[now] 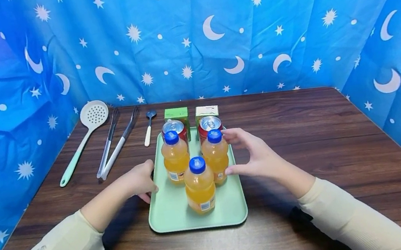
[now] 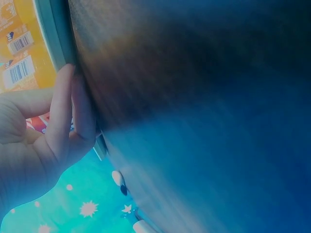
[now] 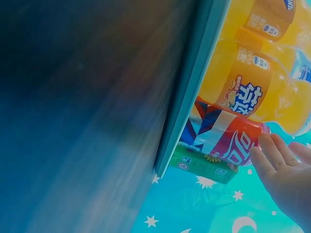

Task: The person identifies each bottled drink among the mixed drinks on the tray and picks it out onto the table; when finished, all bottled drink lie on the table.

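My left hand (image 1: pixel 139 180) grips the left rim of a light green tray (image 1: pixel 172 221), its fingers along the outer side in the left wrist view. On the tray stand three bottles of orange drink with blue caps: a front bottle (image 1: pixel 200 186), a left bottle (image 1: pixel 176 157) and a right bottle (image 1: pixel 216 157). Behind them stand a left soda can (image 1: pixel 173 126) and a right soda can (image 3: pixel 226 136). Beside the right bottle, my right hand (image 1: pixel 254 153) holds its fingers extended, thumb apart. In the right wrist view its fingertips (image 3: pixel 265 141) are right at the right can's top.
Two drink cartons, a green carton (image 1: pixel 176 113) and a pale-topped carton (image 1: pixel 206 111), stand at the tray's far end. Left of it on the wooden table (image 1: pixel 304 134) lie a skimmer (image 1: pixel 94 114), tongs (image 1: pixel 117 149) and a small spoon (image 1: pixel 148 135). A blue curtain (image 1: pixel 186 35) hangs behind.
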`<state>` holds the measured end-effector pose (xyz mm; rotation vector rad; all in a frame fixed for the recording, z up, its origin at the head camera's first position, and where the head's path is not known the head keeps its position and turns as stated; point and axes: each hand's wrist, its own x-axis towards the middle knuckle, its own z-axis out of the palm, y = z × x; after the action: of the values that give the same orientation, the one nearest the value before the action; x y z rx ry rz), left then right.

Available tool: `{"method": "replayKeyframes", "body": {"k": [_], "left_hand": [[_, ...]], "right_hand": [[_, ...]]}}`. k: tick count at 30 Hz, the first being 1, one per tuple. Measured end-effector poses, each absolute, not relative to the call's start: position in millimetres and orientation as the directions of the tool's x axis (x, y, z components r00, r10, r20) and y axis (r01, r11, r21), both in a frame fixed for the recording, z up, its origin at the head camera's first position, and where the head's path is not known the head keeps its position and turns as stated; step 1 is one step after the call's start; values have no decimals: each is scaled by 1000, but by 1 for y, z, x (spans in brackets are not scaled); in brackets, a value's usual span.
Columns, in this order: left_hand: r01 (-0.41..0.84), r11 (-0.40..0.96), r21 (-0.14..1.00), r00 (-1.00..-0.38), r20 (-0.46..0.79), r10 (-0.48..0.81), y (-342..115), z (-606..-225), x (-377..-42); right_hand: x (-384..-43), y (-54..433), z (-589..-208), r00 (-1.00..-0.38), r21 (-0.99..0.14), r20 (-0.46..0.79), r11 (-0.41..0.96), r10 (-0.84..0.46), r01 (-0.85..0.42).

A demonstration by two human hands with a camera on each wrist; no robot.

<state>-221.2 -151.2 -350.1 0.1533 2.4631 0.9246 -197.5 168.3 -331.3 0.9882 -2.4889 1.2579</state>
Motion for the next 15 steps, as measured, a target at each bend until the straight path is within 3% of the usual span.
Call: {"method": "replayKeyframes", "body": {"k": [15], "left_hand": [[-79,775,628,-864,-431,261,-150,-350,-222]], "right_hand": [[-199,159,-330,-743,-654,435,389,-509,-649]]}}
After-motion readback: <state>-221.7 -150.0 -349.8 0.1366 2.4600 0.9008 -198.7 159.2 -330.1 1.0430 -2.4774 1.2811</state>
